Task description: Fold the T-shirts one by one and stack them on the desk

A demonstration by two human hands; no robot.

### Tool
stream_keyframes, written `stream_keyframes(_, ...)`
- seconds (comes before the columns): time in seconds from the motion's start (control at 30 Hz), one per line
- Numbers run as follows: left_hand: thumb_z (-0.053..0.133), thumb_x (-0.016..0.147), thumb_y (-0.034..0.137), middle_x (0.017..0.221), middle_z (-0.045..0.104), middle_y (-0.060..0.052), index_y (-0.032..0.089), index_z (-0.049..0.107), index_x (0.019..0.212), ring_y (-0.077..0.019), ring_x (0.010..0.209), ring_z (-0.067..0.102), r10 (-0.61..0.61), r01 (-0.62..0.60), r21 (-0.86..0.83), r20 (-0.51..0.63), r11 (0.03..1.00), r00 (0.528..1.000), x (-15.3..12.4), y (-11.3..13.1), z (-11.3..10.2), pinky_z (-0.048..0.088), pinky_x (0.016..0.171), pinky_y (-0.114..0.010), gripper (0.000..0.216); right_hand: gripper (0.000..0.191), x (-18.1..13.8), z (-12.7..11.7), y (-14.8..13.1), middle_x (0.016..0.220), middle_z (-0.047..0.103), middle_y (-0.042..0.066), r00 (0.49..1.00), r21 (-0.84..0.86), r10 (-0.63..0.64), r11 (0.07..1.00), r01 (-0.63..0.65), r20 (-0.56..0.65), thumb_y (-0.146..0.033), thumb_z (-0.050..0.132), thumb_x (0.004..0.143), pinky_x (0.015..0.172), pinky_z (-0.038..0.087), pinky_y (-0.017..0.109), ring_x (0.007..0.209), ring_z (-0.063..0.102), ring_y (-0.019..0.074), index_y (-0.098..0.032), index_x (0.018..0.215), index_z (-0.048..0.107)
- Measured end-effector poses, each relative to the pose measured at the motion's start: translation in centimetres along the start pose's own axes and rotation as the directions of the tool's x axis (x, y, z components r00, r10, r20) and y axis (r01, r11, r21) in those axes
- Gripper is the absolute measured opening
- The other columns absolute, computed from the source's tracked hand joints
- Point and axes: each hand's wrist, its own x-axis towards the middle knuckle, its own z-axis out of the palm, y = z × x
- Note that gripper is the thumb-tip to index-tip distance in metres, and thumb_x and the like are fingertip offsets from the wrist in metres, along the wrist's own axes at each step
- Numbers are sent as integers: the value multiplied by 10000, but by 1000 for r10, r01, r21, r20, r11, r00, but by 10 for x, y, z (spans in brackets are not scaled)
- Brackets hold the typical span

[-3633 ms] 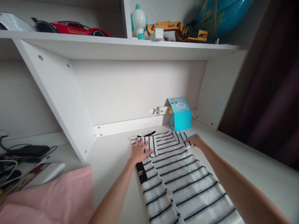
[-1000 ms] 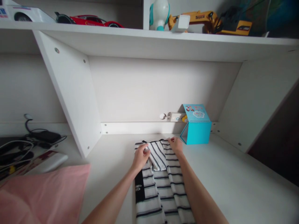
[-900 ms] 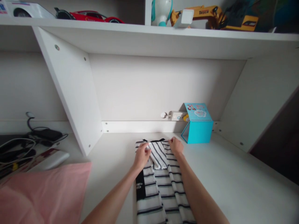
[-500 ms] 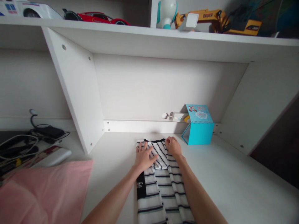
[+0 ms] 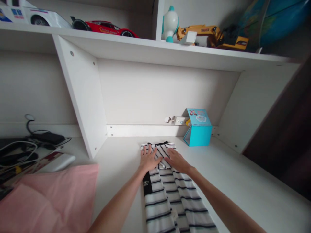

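A white garment with dark stripes (image 5: 167, 197), its sides folded inward, lies lengthwise on the white desk. It looks like a shirt, with a black collar edge at the far end and a black lettered patch on the left. My left hand (image 5: 148, 160) rests flat near the far left corner of the cloth, fingers spread. Across from it, my right hand (image 5: 178, 160) lies flat on the far right part, fingers stretched out. Between the two hands shows a folded piece with slanting stripes. The near end of the garment runs out of view.
A pink cloth (image 5: 60, 191) lies at the left, beside cables and a black adapter (image 5: 51, 137). Toward the back right stand a turquoise desk calendar (image 5: 200, 134) and a power strip (image 5: 179, 120). Overhead, a shelf (image 5: 136, 42) holds toy vehicles; an upright panel (image 5: 80, 94) supports it.
My right hand has gone from closed fingers at the far right corner to lying flat on the cloth. My left hand stays spread in place. The camera view has shifted slightly.
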Motion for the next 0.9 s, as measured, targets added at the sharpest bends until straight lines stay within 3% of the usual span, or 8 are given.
stream_keyframes(0.17,146,742,757,1483,89,-47,276,185,1407,-371,1326,18,5,-5,45,11,999,1000,0,2,-2,77,1045,-509,822,642,-121,-21,-21,1458,148,65,981,100,-82,993,65,173,-563,270,878,1054,218,449,1330,103,243,-215,1408,165)
stream_keyframes(0.3,121,744,756,1486,67,-43,283,161,1410,-379,1323,3,2,-6,61,58,998,998,0,4,-6,61,1040,-524,818,623,-203,-44,-29,1441,117,46,968,138,-120,986,91,219,-558,378,842,1008,269,509,1301,121,292,-327,1385,176)
stream_keyframes(0.43,168,788,703,1485,-11,-51,275,113,1418,-382,1318,-35,-6,-7,67,190,998,982,2,9,-22,57,1030,-547,764,613,-255,-42,-23,1391,197,89,958,71,-176,984,164,228,-553,425,819,910,367,539,1235,218,346,-357,1360,214)
stream_keyframes(0.57,244,859,574,1476,-36,-93,241,130,1417,-368,1322,-29,9,-34,73,320,997,948,-12,28,-54,117,1000,-589,660,693,-282,-22,-8,1370,260,80,953,52,-252,968,246,169,-573,498,771,843,438,500,1193,291,358,-379,1359,185)
stream_keyframes(0.67,267,862,569,1474,6,-114,188,126,1419,-325,1332,-23,197,-216,28,313,976,929,-60,53,-82,123,1033,-537,690,708,-290,-8,0,1395,240,52,975,37,-215,976,213,59,-558,487,789,867,435,469,1220,279,330,-373,1373,132)
stream_keyframes(0.77,267,849,607,1467,60,-124,166,129,1420,-288,1336,54,433,-430,-108,423,896,796,-141,71,-101,174,1065,-441,735,801,-293,1,3,1405,230,55,974,45,-226,973,225,20,-600,506,749,882,429,480,1229,275,341,-349,1386,89)
stream_keyframes(0.83,324,836,606,1462,91,-110,200,148,1418,-295,1330,87,522,-519,-138,439,844,731,-196,73,-98,205,1062,-443,731,807,-294,4,3,1404,232,37,972,62,-233,971,232,22,-610,506,740,892,420,504,1226,284,351,-370,1382,78)
stream_keyframes(0.9,437,831,522,1453,149,-84,254,145,1414,-303,1321,138,598,-615,-84,369,784,711,-241,67,-82,252,1048,-453,705,787,-298,3,2,1405,224,10,970,83,-236,969,231,53,-598,504,746,911,402,532,1226,285,357,-398,1375,74)
